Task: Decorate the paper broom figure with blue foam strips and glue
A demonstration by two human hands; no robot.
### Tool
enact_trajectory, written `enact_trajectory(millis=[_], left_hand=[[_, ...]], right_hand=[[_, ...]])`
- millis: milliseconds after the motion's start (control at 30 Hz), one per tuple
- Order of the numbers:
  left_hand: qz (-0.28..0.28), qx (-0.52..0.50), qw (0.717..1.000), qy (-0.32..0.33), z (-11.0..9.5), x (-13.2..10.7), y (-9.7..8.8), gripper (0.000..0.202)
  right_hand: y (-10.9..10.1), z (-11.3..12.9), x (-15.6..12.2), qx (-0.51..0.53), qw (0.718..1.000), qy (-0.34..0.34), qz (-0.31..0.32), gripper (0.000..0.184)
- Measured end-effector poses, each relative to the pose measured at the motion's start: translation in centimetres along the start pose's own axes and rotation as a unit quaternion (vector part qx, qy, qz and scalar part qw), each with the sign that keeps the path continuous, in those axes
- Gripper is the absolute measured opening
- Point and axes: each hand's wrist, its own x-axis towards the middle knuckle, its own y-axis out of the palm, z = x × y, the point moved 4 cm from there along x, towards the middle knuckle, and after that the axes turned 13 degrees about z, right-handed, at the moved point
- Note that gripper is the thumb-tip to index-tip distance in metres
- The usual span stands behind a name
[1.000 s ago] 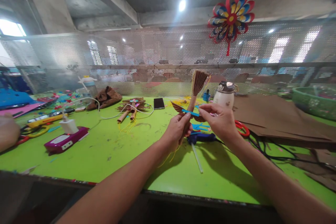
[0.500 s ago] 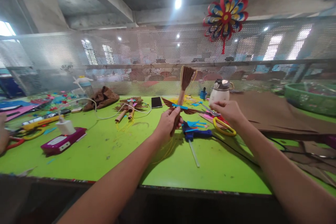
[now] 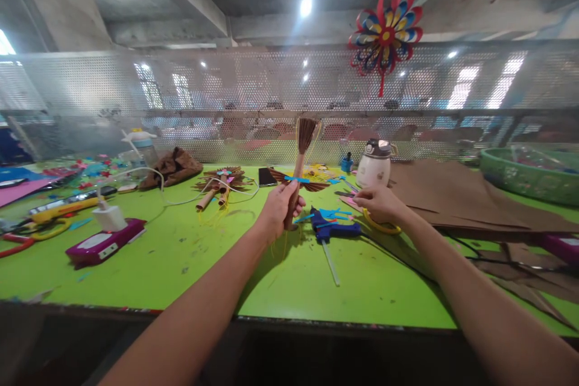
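The left hand is wrapped round the stem of a brown paper figure, nearly upright and leaning slightly right above the table, while the right hand, beside yellow-handled scissors farther right, has curled fingers whose hold cannot be told.

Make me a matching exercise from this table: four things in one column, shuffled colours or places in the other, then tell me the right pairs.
Column one:
1. Glue gun
2. Brown pleated craft
3. Basket
4. Power strip

Column two:
A. Green, at the picture's right edge
B. Purple, with a white adapter on it
C. Blue, lying on the table
D. Held in the left hand

Pairs: 1-C, 2-D, 3-A, 4-B
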Motion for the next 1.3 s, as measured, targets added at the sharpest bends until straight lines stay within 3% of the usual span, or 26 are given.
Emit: enact_trajectory(millis=[300, 533, 700, 800, 933, 1033, 1133, 1300], left_hand=[[0.013, 0.008, 1.000, -0.028, 0.2, -0.2, 0.2, 0.025], [0.027, 0.035, 0.999, -0.030, 0.1, -0.2, 0.6, 0.024], [0.037, 0.072, 0.996, -0.049, 0.4, -0.3, 1.3, 0.024], [0.044, 0.080, 0.995, -0.047, 0.5, -0.3, 1.5, 0.025], [0.031, 0.069, 0.997, -0.034, 0.4, -0.1, 0.8, 0.026], [-0.013, 0.045, 0.999, -0.003, -0.5, 0.1, -0.5, 0.026], [-0.078, 0.012, 0.997, 0.020, -1.6, 0.2, -2.2, 0.024], [-0.131, -0.026, 0.990, 0.051, -2.8, 0.2, -4.0, 0.022]], right_hand=[[-1.0, 0.6, -0.4, 0.059, 0.990, 0.022, -0.125, 0.035], [-1.0, 3.1, -0.7, 0.092, 0.986, -0.022, -0.139, 0.039], [1.1, 7.8, -1.4, 0.064, 0.988, -0.122, -0.074, 0.027], [2.5, 9.3, -1.7, 0.030, 0.988, -0.144, -0.050, 0.023], [2.7, 8.2, -1.5, 0.010, 0.991, -0.106, -0.080, 0.032], [2.7, 6.7, -0.4, -0.059, 0.994, -0.051, -0.074, 0.045], [3.7, 6.8, 1.3, -0.120, 0.991, -0.052, 0.007, 0.036], [7.1, 10.0, 3.7, -0.235, 0.960, -0.057, 0.143, 0.022]])
